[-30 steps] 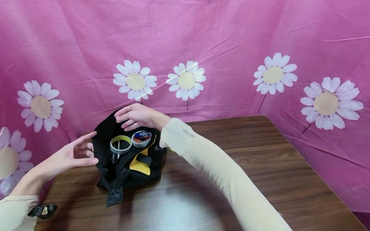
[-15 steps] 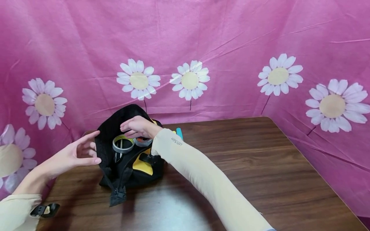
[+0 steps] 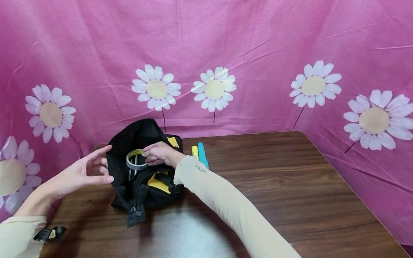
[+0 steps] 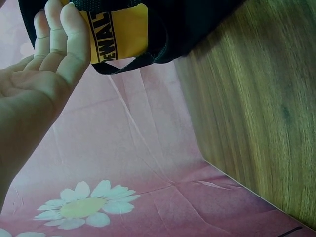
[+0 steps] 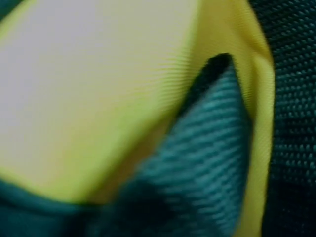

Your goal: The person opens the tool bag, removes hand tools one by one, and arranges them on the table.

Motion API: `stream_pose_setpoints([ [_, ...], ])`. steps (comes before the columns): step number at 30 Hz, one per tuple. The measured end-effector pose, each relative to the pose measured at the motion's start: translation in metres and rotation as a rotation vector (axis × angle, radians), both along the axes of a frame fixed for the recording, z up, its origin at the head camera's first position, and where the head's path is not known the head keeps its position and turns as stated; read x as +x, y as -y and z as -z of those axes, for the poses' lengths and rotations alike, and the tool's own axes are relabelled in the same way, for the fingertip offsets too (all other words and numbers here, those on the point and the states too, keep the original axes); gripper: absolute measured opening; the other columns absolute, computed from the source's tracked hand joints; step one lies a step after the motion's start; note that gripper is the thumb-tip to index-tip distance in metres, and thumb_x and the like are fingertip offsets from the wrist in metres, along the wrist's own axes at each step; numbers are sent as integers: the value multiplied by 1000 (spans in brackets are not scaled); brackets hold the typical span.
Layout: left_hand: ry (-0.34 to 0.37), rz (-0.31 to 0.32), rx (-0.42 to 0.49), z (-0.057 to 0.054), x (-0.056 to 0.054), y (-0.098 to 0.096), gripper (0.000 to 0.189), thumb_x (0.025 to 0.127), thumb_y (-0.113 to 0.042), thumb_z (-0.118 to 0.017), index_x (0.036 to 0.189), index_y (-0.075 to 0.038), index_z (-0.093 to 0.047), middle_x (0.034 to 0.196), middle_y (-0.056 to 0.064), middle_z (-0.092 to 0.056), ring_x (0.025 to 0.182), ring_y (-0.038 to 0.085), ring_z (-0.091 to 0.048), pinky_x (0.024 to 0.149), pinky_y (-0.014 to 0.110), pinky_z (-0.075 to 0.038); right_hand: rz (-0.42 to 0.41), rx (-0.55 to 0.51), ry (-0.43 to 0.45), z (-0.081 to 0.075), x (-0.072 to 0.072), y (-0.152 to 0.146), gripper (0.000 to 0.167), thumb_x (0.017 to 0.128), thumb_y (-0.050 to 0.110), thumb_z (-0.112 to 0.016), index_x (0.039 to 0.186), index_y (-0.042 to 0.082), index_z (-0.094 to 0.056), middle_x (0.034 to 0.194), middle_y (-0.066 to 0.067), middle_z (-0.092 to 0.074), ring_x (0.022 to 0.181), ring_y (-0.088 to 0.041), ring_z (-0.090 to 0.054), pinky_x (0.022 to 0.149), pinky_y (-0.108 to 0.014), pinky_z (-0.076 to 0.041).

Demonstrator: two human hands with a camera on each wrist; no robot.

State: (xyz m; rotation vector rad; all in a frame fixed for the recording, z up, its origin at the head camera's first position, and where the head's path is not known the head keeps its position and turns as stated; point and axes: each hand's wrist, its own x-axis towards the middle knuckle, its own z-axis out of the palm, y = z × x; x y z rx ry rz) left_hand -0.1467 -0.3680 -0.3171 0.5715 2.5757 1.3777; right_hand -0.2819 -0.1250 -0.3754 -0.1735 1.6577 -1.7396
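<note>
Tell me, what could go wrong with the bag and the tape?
The soft bag might fold over the tape roll inside if the left hand at its edge moves away. The right sleeve might bump the yellow stick and teal stick, since it passes in front of them.

This is a curtained-off, booth-like corner; whether it belongs to a home, an office or a workshop cannot be told. Pink cloth (image 3: 261, 46) printed with white daisies (image 3: 214, 89) (creases showing) hangs behind the counter (image 3: 290, 179) and round to its left and right. The counter's top is brown wood grain, its far right corner rounded.
</note>
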Motion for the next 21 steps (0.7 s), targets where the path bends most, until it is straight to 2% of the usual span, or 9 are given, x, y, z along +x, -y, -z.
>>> stream_pose_setpoints([
  [4, 8, -11, -6, 0, 2, 1, 92, 89, 4, -73, 159, -1, -14, 103, 9, -58, 91, 12, -66, 75, 24, -54, -16, 36, -29, 9, 4, 1, 41, 94, 3, -68, 134, -4, -62, 105, -2, -69, 116, -38, -64, 91, -43, -55],
  [14, -4, 14, 34, 3, 2, 1, 93, 88, 9, -71, 160, -1, -14, 101, 8, -58, 88, 12, -66, 74, 24, -54, -61, 89, -57, 21, 7, 5, 38, 95, 4, -67, 132, 0, -65, 106, -1, -66, 106, -33, -68, 89, -42, -56],
  [17, -4, 14, 33, 2, 1, 1, 93, 88, 9, -71, 160, -1, -14, 100, 7, -58, 88, 12, -66, 74, 24, -54, -69, 88, -64, 14, 5, 3, 37, 96, 5, -66, 132, 0, -64, 107, -1, -65, 109, -35, -66, 92, -45, -55],
  [21, -4, 18, 29, 1, 1, 0, 92, 88, 8, -71, 160, -1, -15, 99, 8, -59, 88, 13, -66, 74, 24, -54, -93, 77, -64, -12, -1, 1, 37, 98, 4, -64, 134, -2, -62, 122, -9, -66, 125, -40, -58, 99, -49, -50],
])
